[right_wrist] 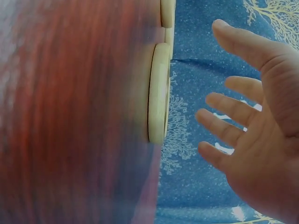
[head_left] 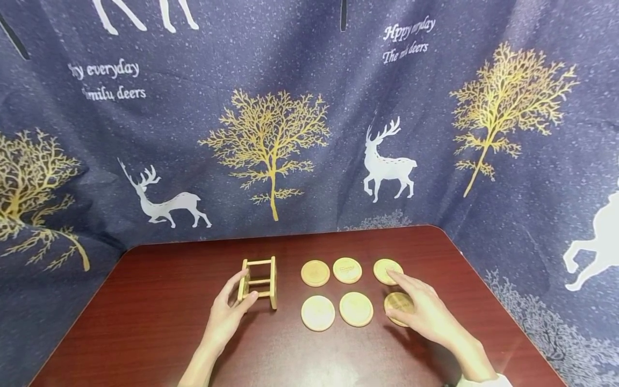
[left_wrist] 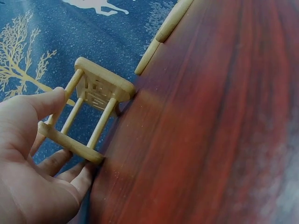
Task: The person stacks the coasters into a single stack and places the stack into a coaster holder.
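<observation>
My left hand (head_left: 225,317) holds a small wooden coaster rack (head_left: 274,282) by its left side, thumb near and fingers beyond. In the left wrist view the rack (left_wrist: 105,83) shows round bars between two side panels, one with cut-out marks. My right hand (head_left: 429,310) hovers with spread fingers over the rightmost round wooden coasters. It partly covers the near right coaster (head_left: 400,302), and its fingertips overlap the far right coaster (head_left: 386,267). The right wrist view shows that hand (right_wrist: 266,121) above a coaster (right_wrist: 159,93), apart from it, nothing in its grasp.
Between the hands, more coasters lie flat in two rows: a far left one (head_left: 315,273), a far middle one (head_left: 347,270), a near left one (head_left: 317,313) and a near middle one (head_left: 355,309). The reddish-brown table (head_left: 159,301) meets a dark blue deer-patterned cloth (head_left: 309,70) behind.
</observation>
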The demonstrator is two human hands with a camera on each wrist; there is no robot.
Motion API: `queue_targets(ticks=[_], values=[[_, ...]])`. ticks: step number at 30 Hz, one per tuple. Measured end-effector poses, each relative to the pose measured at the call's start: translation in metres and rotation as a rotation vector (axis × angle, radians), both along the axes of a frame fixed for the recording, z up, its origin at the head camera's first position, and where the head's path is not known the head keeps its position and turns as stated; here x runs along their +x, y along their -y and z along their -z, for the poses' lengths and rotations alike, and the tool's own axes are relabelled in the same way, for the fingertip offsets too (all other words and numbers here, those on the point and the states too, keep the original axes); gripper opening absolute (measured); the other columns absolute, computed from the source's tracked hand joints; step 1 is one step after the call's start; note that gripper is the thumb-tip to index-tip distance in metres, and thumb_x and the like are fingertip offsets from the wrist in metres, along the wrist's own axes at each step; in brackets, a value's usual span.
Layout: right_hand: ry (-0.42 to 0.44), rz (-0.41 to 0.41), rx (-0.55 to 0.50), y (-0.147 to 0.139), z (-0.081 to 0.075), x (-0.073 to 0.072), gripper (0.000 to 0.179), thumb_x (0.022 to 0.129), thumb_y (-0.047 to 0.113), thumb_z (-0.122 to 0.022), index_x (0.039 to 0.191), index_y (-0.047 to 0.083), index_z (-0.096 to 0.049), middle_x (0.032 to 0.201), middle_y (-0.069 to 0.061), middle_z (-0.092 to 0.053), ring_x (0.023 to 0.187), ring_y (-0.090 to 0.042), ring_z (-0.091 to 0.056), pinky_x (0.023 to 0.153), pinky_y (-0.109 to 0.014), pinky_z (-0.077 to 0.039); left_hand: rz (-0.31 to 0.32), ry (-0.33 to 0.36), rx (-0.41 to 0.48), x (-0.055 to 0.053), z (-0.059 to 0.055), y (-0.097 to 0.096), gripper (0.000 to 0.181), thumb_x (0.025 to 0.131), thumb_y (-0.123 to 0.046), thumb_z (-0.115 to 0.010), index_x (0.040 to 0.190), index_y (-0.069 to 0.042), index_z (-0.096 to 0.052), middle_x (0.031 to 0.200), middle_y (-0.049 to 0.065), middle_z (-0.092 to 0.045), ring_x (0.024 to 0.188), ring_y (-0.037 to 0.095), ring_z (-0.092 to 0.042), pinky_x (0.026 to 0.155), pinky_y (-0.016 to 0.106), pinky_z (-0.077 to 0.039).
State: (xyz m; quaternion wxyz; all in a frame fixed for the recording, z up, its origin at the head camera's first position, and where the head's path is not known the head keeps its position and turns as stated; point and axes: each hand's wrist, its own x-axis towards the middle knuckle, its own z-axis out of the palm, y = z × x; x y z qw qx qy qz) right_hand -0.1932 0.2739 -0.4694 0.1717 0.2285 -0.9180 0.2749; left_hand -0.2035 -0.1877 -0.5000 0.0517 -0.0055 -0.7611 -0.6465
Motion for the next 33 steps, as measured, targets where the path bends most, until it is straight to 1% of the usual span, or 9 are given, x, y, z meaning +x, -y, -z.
queue_targets(ticks=[4,10,14,16,19,22,26,29,33], values=[[-0.005,-0.002,0.016,-0.002,0.000,0.000,0.076,0.084,0.024,-0.097,0.150,0.003,-0.066,0.145,-0.016,-0.071,0.130,-0.047,-0.067,0.105,-0.075,-0.050,-0.007,0.000,-0.013,-0.001,0.000,0.000,0.068,0.104,-0.016,-0.081,0.165,-0.015,-0.051,0.171,0.019,-0.047,0.159,0.037,-0.043,0.106,0.003,-0.042],[0.043,0.035,0.041,-0.009,0.002,0.005,0.077,0.082,0.026,-0.100,0.150,0.007,-0.068,0.142,-0.009,-0.072,0.129,-0.037,-0.066,0.102,-0.061,-0.056,0.018,-0.010,0.017,-0.002,0.000,-0.005,0.069,0.103,-0.013,-0.081,0.166,-0.011,-0.050,0.172,0.020,-0.045,0.159,0.039,-0.043,0.105,0.008,-0.046],[0.011,0.004,0.071,-0.012,0.005,0.002,0.082,0.076,0.029,-0.103,0.147,0.007,-0.070,0.138,-0.008,-0.074,0.124,-0.035,-0.067,0.099,-0.055,-0.058,0.009,-0.010,0.040,-0.001,-0.001,-0.005,0.069,0.103,-0.012,-0.081,0.165,-0.011,-0.051,0.172,0.021,-0.045,0.158,0.039,-0.044,0.103,0.009,-0.049],[-0.006,-0.012,0.082,-0.012,0.007,0.000,0.081,0.074,0.030,-0.105,0.145,0.008,-0.072,0.134,-0.007,-0.075,0.120,-0.033,-0.068,0.097,-0.053,-0.059,-0.001,-0.011,0.033,-0.001,-0.002,-0.004,0.068,0.103,-0.011,-0.081,0.165,-0.012,-0.051,0.172,0.020,-0.045,0.158,0.039,-0.043,0.104,0.008,-0.047],[0.016,-0.018,0.090,-0.010,0.008,-0.002,0.082,0.071,0.029,-0.105,0.143,0.009,-0.073,0.131,-0.005,-0.075,0.117,-0.031,-0.068,0.096,-0.052,-0.060,-0.002,-0.011,0.023,0.001,-0.002,-0.001,0.069,0.103,-0.010,-0.080,0.166,-0.011,-0.050,0.172,0.020,-0.045,0.159,0.040,-0.042,0.106,0.006,-0.044],[0.062,-0.007,0.100,-0.011,0.008,-0.001,0.084,0.069,0.029,-0.107,0.144,0.009,-0.073,0.130,-0.005,-0.075,0.116,-0.031,-0.068,0.097,-0.053,-0.060,-0.001,-0.012,0.009,0.002,-0.003,0.001,0.069,0.104,-0.011,-0.080,0.166,-0.011,-0.050,0.173,0.018,-0.045,0.160,0.040,-0.041,0.106,0.005,-0.043],[0.111,0.003,0.107,-0.012,0.010,0.000,0.087,0.068,0.028,-0.108,0.145,0.009,-0.072,0.133,-0.007,-0.074,0.119,-0.033,-0.068,0.098,-0.055,-0.060,0.000,-0.003,0.011,0.002,-0.002,0.001,0.069,0.104,-0.013,-0.080,0.166,-0.013,-0.050,0.173,0.019,-0.044,0.159,0.040,-0.042,0.107,0.010,-0.046],[0.124,0.003,0.109,-0.014,0.011,-0.001,0.087,0.068,0.027,-0.108,0.145,0.008,-0.072,0.136,-0.008,-0.074,0.120,-0.034,-0.067,0.099,-0.056,-0.060,0.000,0.004,0.014,0.002,-0.002,0.000,0.069,0.104,-0.014,-0.080,0.166,-0.014,-0.050,0.173,0.020,-0.043,0.158,0.040,-0.043,0.111,0.019,-0.049],[0.125,0.001,0.118,-0.016,0.013,-0.001,0.088,0.067,0.026,-0.108,0.146,0.008,-0.071,0.135,-0.008,-0.075,0.120,-0.035,-0.068,0.100,-0.057,-0.059,0.004,-0.010,0.007,0.001,-0.003,0.001,0.070,0.104,-0.013,-0.080,0.167,-0.012,-0.049,0.173,0.021,-0.043,0.159,0.041,-0.041,0.120,0.030,-0.045]])
